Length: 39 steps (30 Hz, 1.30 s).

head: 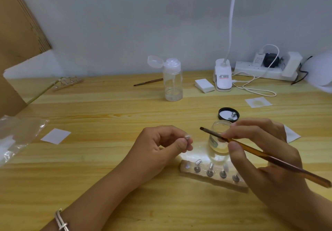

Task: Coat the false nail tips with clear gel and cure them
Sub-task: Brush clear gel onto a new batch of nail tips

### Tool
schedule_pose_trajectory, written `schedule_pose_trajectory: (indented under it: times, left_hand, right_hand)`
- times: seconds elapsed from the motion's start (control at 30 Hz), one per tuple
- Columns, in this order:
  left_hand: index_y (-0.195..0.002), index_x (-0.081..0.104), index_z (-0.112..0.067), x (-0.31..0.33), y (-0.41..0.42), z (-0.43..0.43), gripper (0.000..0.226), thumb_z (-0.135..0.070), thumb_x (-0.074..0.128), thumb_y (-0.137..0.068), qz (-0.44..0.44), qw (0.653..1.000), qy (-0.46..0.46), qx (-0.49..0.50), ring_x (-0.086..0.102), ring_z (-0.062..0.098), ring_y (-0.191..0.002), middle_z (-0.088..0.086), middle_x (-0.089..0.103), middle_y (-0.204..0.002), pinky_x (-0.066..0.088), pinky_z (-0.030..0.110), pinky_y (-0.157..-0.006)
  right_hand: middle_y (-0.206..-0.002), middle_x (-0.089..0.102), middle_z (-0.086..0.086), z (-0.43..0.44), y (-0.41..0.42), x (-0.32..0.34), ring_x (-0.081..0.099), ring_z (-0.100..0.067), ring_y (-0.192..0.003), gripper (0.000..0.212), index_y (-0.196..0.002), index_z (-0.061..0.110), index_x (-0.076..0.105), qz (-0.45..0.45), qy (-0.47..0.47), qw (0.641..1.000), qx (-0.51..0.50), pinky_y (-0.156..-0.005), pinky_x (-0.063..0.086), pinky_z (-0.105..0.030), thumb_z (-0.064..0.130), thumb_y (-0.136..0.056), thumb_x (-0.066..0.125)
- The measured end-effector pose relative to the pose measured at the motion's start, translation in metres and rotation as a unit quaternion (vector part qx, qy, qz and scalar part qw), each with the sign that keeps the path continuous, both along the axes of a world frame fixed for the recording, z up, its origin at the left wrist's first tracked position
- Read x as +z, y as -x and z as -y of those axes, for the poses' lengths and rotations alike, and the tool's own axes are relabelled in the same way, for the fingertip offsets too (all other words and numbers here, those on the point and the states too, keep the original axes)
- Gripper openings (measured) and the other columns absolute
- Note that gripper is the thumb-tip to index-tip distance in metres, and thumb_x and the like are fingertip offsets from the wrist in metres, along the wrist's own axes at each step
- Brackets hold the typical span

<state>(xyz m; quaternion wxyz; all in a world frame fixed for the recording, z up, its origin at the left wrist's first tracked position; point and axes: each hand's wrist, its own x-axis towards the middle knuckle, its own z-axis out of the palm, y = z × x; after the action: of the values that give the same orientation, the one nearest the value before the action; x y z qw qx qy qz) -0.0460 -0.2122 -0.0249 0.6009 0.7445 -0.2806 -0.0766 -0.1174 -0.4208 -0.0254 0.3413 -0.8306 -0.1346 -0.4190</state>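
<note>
Right hand [260,149] grips brush [280,162], bristles pointing up-left

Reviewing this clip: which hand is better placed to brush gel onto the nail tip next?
Right. The right hand grips the brush, its bristles aimed at the nail tip pinched in the left hand, with the open gel jar right beside it.

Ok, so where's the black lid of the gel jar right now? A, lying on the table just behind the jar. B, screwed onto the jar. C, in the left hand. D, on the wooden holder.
A: the black lid lies inside up on the table just behind the open glass jar.
</note>
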Motion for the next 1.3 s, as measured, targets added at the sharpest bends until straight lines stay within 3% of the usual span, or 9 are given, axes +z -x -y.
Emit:
schedule_pose_trajectory:
  times: [0.1, 0.27, 0.33, 0.47, 0.63, 0.87, 1.03, 1.17, 1.3]
  left_hand:
    - [-0.087, 0.077, -0.024, 0.001, -0.002, -0.003, 0.009, -0.021, 0.069, -0.085, -0.006, 0.999, -0.039, -0.009, 0.065, 0.041, -0.087, -0.005, 0.076, -0.093, 0.053, 0.052, -0.08]
    - [-0.085, 0.08, -0.026, 0.005, -0.004, -0.007, 0.01, -0.017, 0.078, -0.08, 0.002, 0.99, -0.13, -0.062, 0.062, 0.013, -0.091, -0.014, 0.066, -0.101, 0.042, 0.017, -0.074]
    - [-0.085, 0.08, -0.026, 0.005, -0.004, -0.006, 0.012, -0.016, 0.079, -0.08, 0.006, 0.987, -0.143, -0.068, 0.06, 0.007, -0.091, -0.014, 0.065, -0.101, 0.039, 0.012, -0.074]
    - [-0.082, 0.079, -0.029, 0.007, -0.004, -0.006, 0.011, -0.019, 0.079, -0.078, 0.004, 0.987, -0.142, -0.08, 0.057, -0.001, -0.087, -0.015, 0.064, -0.101, 0.04, 0.014, -0.077]
    - [-0.083, 0.08, -0.025, 0.007, -0.005, -0.007, 0.012, -0.014, 0.081, -0.078, 0.003, 0.984, -0.156, -0.087, 0.062, 0.006, -0.095, -0.014, 0.064, -0.102, 0.046, 0.024, -0.086]
    - [-0.084, 0.081, -0.022, 0.008, -0.003, -0.008, 0.015, -0.01, 0.08, -0.076, 0.005, 0.982, -0.166, -0.087, 0.063, 0.009, -0.098, -0.015, 0.063, -0.102, 0.048, 0.024, -0.091]
    - [-0.088, 0.079, -0.026, 0.01, -0.001, -0.004, 0.02, -0.016, 0.08, -0.07, 0.008, 0.982, -0.169, -0.081, 0.062, 0.009, -0.096, -0.015, 0.062, -0.103, 0.046, 0.02, -0.086]
    - [-0.086, 0.075, -0.032, 0.006, 0.004, 0.001, 0.02, -0.022, 0.082, -0.069, 0.029, 0.985, -0.155, -0.074, 0.062, 0.007, -0.102, -0.016, 0.061, -0.104, 0.045, 0.017, -0.09]
    - [-0.08, 0.074, -0.033, 0.002, 0.006, 0.005, 0.012, -0.026, 0.081, -0.073, 0.061, 0.986, -0.145, -0.06, 0.062, 0.009, -0.1, -0.017, 0.06, -0.103, 0.045, 0.016, -0.085]
  right_hand:
    - [-0.097, 0.064, 0.01, 0.002, -0.001, 0.0, 0.052, 0.002, -0.107, 0.02, -0.085, 0.013, 0.074, 0.005, 0.001, 1.0, -0.006, -0.091, 0.039, -0.035, 0.022, -0.083, 0.056]
    - [-0.098, 0.063, 0.011, 0.003, -0.001, 0.0, 0.051, 0.007, -0.107, 0.02, -0.085, 0.013, 0.074, 0.009, 0.007, 1.0, -0.005, -0.092, 0.039, -0.034, 0.022, -0.083, 0.056]
    - [-0.097, 0.064, 0.009, 0.003, -0.001, 0.0, 0.051, 0.003, -0.107, 0.021, -0.085, 0.013, 0.074, 0.004, 0.008, 1.0, -0.006, -0.092, 0.038, -0.033, 0.023, -0.084, 0.056]
    - [-0.098, 0.063, 0.011, 0.003, -0.001, 0.0, 0.051, 0.003, -0.108, 0.021, -0.085, 0.013, 0.074, 0.007, 0.007, 1.0, -0.003, -0.091, 0.04, -0.035, 0.023, -0.084, 0.056]
    - [-0.098, 0.063, 0.011, 0.004, -0.002, -0.001, 0.051, 0.005, -0.108, 0.02, -0.086, 0.014, 0.074, 0.012, 0.009, 1.0, 0.002, -0.09, 0.041, -0.04, 0.023, -0.084, 0.056]
    - [-0.091, 0.066, 0.009, 0.007, -0.003, 0.004, 0.06, -0.019, -0.1, 0.011, -0.09, 0.027, 0.065, 0.01, -0.013, 1.0, 0.0, -0.092, 0.036, -0.031, 0.025, -0.086, 0.055]
    - [-0.085, 0.068, 0.01, 0.014, -0.005, 0.007, 0.059, -0.009, -0.101, 0.01, -0.089, 0.027, 0.064, -0.006, -0.039, 0.999, -0.014, -0.091, 0.035, -0.033, 0.026, -0.088, 0.054]
    - [-0.091, 0.066, 0.019, 0.018, -0.007, 0.012, 0.056, -0.004, -0.103, 0.011, -0.09, 0.035, 0.063, -0.037, -0.059, 0.997, -0.035, -0.092, 0.032, -0.022, 0.032, -0.088, 0.052]
    - [-0.092, 0.064, 0.014, 0.023, -0.008, 0.014, 0.053, -0.02, -0.1, 0.016, -0.083, 0.037, 0.064, -0.109, -0.083, 0.989, -0.06, -0.082, 0.03, -0.004, 0.043, -0.081, 0.049]
